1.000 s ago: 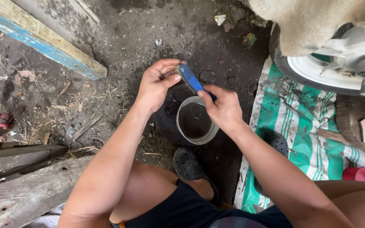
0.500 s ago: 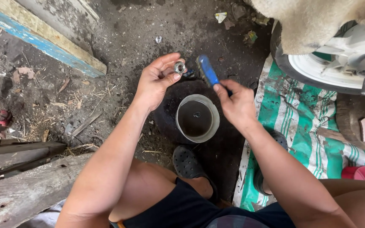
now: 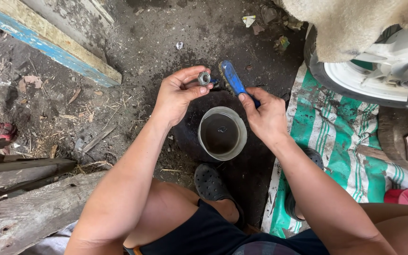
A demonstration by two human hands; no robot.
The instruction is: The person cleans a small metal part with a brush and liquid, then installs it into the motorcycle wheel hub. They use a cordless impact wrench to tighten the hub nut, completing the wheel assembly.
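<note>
Left hand (image 3: pixel 178 97) pinches a small metal nut (image 3: pixel 204 78) between thumb and fingertips — grip clamped on it, hole facing the camera, held up over the dark oily ground (image 3: pixel 157 42). Right hand (image 3: pixel 265 115) is closed around the handle of a blue brush (image 3: pixel 232 78), bristle end pointing up and left, its tip just beside the nut but apart from it.

Change since 1 s ago: back then both hands were together, brush lying across the left fingers, the nut hidden. By 0.5 s ago the hands had split and the nut showed; now the brush has tilted back in toward the nut while the left hand turns its face up. Reads like a scrubbing stroke has ended and the part is being checked or re-presented for another pass (my judgement, not seen).

Below and between the hands sits a round metal cup (image 3: pixel 223 134) holding dark liquid, resting on the dirt. A dark clog (image 3: pixel 211 182) is near it. To the right — a green-and-white striped tarp (image 3: pixel 336 137) with a white wheel (image 3: pixel 369 80) above it. Blue-edged plank (image 3: pixel 48 47) upper left, weathered timber (image 3: pixel 29 208) lower left.
</note>
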